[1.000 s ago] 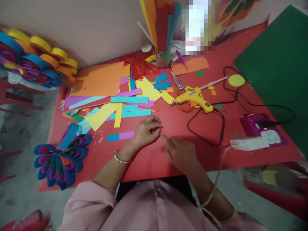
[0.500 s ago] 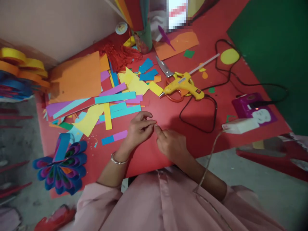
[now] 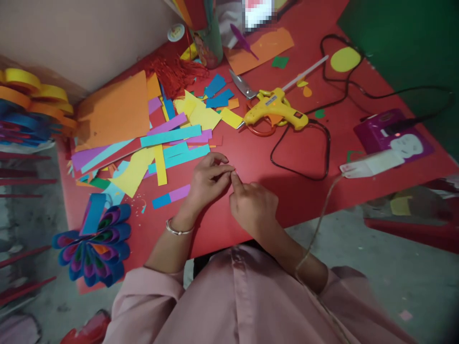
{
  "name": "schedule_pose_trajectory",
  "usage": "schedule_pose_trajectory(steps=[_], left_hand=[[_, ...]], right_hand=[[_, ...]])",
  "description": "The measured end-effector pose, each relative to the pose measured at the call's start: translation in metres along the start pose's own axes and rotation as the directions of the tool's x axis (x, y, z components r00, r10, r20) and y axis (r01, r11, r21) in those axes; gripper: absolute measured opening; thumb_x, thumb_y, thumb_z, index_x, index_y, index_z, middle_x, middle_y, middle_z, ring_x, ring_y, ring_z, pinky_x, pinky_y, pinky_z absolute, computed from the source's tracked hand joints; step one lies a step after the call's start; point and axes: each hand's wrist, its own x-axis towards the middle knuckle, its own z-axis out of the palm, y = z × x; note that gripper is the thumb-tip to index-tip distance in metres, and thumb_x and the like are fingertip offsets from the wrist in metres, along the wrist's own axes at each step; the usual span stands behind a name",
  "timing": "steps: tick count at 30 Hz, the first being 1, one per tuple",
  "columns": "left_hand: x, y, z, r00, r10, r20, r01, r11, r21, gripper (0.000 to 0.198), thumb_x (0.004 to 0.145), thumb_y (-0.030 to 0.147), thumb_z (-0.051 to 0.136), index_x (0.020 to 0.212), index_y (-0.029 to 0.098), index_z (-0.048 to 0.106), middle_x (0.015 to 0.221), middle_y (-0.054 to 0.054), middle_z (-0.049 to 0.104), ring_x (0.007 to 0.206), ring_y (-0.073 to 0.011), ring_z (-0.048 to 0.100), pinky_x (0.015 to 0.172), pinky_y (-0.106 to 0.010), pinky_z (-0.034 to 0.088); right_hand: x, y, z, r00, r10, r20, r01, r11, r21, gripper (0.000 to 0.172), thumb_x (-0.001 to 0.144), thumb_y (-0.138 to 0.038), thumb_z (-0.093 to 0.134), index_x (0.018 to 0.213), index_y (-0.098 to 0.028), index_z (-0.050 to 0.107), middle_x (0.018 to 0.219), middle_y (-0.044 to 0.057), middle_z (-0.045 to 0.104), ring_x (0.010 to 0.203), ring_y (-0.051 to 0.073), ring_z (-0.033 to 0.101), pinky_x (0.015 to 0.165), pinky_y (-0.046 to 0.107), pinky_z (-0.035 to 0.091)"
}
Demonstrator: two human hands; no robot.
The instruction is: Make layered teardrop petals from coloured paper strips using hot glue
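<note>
My left hand [image 3: 207, 180] and my right hand [image 3: 253, 206] meet fingertip to fingertip over the red sheet [image 3: 315, 191], both pinched on something tiny that I cannot make out. A silver bangle sits on my left wrist. Just left of my left hand lies a short blue-and-purple paper strip [image 3: 170, 196]. Behind the hands spreads a pile of coloured paper strips [image 3: 168, 143], cyan, yellow and purple. A yellow glue gun [image 3: 276, 109] lies beyond my right hand, its black cord looping toward me.
A layered blue paper flower [image 3: 93, 241] rests at the sheet's left corner. Scissors [image 3: 247, 91] lie under the glue gun. A large orange sheet [image 3: 114, 112], a cup of rolled papers [image 3: 210, 40], a purple power strip [image 3: 392, 136] and a green board [image 3: 405, 43] surround the area.
My hands have come together, the right fingertips moving up to meet the left pinch. The view has tilted down and shifted, so the table items sit higher in frame.
</note>
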Motion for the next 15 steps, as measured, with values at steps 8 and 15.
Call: schedule_pose_trajectory(steps=[8, 15], left_hand=[[0.001, -0.003, 0.001, 0.998, 0.051, -0.033, -0.051, 0.999, -0.015, 0.018, 0.096, 0.013, 0.07, 0.098, 0.022, 0.086, 0.109, -0.007, 0.073, 0.095, -0.0163, 0.072, 0.08, -0.032, 0.062], [0.002, -0.003, 0.001, 0.999, 0.041, -0.03, -0.041, 0.999, -0.007, 0.018, 0.094, 0.012, 0.071, 0.097, 0.022, 0.086, 0.109, -0.007, 0.073, 0.094, -0.0159, 0.071, 0.078, -0.031, 0.062]], right_hand=[[-0.001, 0.002, 0.007, 0.998, -0.003, -0.064, 0.004, 1.0, 0.026, 0.052, 0.107, -0.023, 0.049, 0.155, -0.017, 0.069, 0.088, 0.011, 0.083, 0.086, 0.022, 0.073, 0.064, 0.031, 0.038], [-0.001, -0.003, 0.013, 0.991, -0.041, -0.129, 0.044, 0.999, 0.018, 0.051, 0.106, -0.02, 0.051, 0.152, -0.009, 0.069, 0.085, 0.012, 0.082, 0.081, 0.021, 0.072, 0.062, 0.031, 0.038]])
